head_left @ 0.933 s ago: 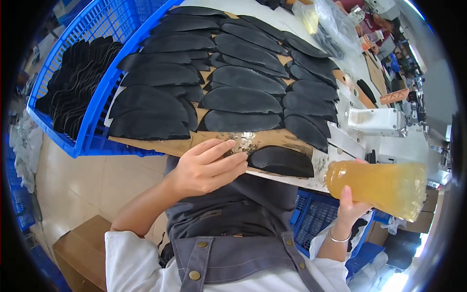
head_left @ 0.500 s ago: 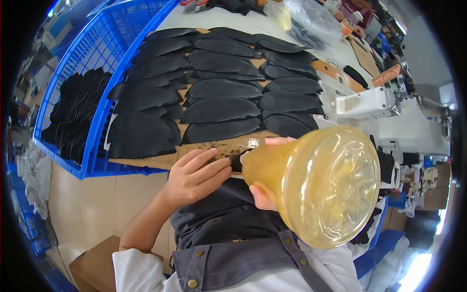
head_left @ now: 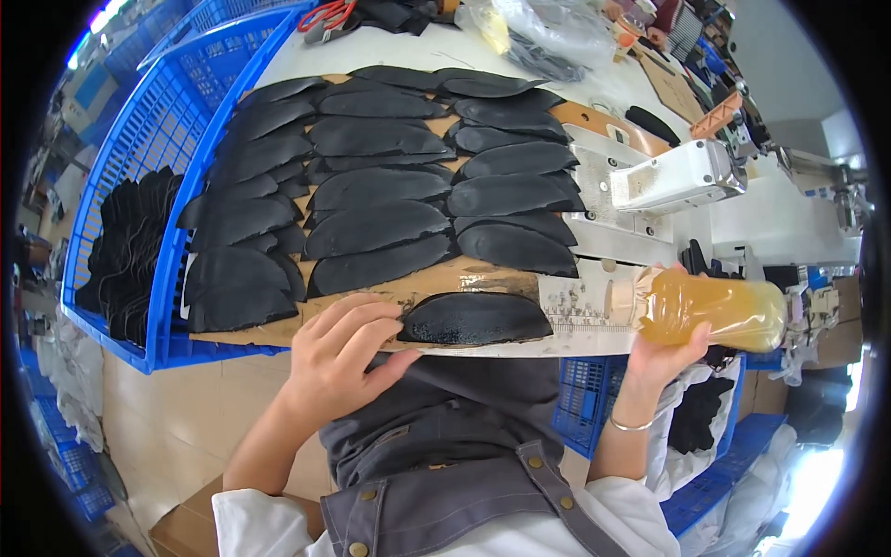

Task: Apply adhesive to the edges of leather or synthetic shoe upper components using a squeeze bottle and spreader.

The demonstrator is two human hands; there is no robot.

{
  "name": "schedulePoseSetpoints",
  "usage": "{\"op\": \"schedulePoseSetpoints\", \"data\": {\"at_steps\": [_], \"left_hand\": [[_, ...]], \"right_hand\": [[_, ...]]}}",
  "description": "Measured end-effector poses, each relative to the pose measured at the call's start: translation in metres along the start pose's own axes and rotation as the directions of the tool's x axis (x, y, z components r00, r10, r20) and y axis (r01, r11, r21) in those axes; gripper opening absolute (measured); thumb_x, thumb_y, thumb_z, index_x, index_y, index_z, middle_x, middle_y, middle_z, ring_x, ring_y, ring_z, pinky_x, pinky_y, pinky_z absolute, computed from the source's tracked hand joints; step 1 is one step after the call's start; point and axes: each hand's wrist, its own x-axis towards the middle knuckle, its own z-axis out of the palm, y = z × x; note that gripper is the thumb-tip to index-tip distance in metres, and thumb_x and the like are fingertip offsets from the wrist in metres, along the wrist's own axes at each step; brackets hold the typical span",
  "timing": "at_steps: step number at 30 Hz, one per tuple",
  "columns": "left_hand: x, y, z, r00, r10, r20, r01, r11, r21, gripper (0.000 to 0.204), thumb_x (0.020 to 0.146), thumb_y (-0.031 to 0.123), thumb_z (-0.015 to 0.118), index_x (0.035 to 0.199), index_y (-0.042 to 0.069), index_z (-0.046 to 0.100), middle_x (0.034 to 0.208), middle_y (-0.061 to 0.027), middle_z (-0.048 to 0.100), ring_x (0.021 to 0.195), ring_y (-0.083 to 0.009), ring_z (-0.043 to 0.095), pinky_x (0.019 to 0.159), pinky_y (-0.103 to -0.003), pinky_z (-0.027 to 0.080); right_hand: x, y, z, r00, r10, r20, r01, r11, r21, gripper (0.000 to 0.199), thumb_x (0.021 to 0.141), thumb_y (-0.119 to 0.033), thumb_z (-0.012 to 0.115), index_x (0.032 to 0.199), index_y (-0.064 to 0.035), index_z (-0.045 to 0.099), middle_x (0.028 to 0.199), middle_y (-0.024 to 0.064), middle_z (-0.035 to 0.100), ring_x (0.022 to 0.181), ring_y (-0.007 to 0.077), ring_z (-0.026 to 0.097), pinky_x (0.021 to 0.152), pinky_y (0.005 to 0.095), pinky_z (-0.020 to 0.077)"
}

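Note:
In my right hand (head_left: 664, 357) is a clear plastic bottle of yellowish liquid (head_left: 715, 311), held sideways right of the board, its neck pointing left. One black half-oval piece (head_left: 478, 318) lies alone along the near edge of a brown board (head_left: 251, 318); its left part has a wet, speckled sheen. At that left end rests my left hand (head_left: 342, 357), fingers loosely bent on the board and thumb apart near the edge. Behind it, several similar black pieces (head_left: 376, 229) overlap in three columns across the board.
A blue plastic crate (head_left: 176, 232) at the left holds a stack of black pieces (head_left: 130, 255). On the right stands a white machine arm (head_left: 677, 176). Red-handled scissors (head_left: 325, 17) and clear plastic bags (head_left: 557, 37) lie at the back of the white table.
The bottle has gone from tipped over the near piece to the right, uncovering that piece. My left hand remains near its left end. The whole view has shifted a little.

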Motion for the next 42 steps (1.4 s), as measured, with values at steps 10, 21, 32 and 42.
{"op": "schedulePoseSetpoints", "data": {"at_steps": [10,21,32,42], "left_hand": [[0.080,0.041,0.043,0.893,0.095,0.441,-0.068,0.995,-0.076,0.068,0.067,0.035,0.072,0.120,0.000,0.048,0.128,-0.0133,0.043,0.119,-0.0313,0.040,0.100,-0.044,0.031],[0.082,0.051,0.053,0.878,0.056,0.475,-0.057,0.998,-0.012,0.052,0.066,0.025,0.075,0.110,0.004,0.056,0.125,-0.0104,0.047,0.122,-0.0294,0.040,0.103,-0.048,0.027],[0.079,0.056,0.071,0.922,0.127,0.365,-0.101,0.991,-0.090,0.041,0.057,0.024,0.077,0.087,0.008,0.055,0.101,-0.0058,0.048,0.104,-0.0241,0.047,0.100,-0.047,0.030],[0.082,0.059,0.075,0.965,0.093,0.246,-0.065,0.991,-0.116,0.032,0.062,0.018,0.074,0.081,0.009,0.050,0.117,-0.0105,0.049,0.112,-0.0289,0.046,0.100,-0.049,0.029]], "right_hand": [[0.005,0.034,-0.018,0.932,0.362,0.024,-0.327,0.809,0.488,0.055,0.086,-0.043,0.050,0.123,-0.0035,0.044,0.120,0.0136,0.050,0.118,0.0311,0.043,0.105,0.0487,0.0299],[0.006,0.033,-0.022,0.880,0.469,0.073,-0.377,0.598,0.707,0.055,0.085,-0.041,0.052,0.125,-0.0053,0.043,0.120,0.0123,0.052,0.121,0.0320,0.041,0.107,0.0496,0.0264],[0.008,0.034,-0.018,0.871,0.490,-0.023,-0.360,0.670,0.650,0.064,0.085,-0.045,0.052,0.127,0.0020,0.041,0.128,0.0215,0.044,0.122,0.0357,0.039,0.106,0.0459,0.0277],[0.004,0.031,-0.021,0.892,0.416,0.179,-0.428,0.645,0.634,0.059,0.085,-0.044,0.049,0.126,-0.0011,0.045,0.124,0.0183,0.049,0.116,0.0322,0.046,0.102,0.0442,0.0342]]}}
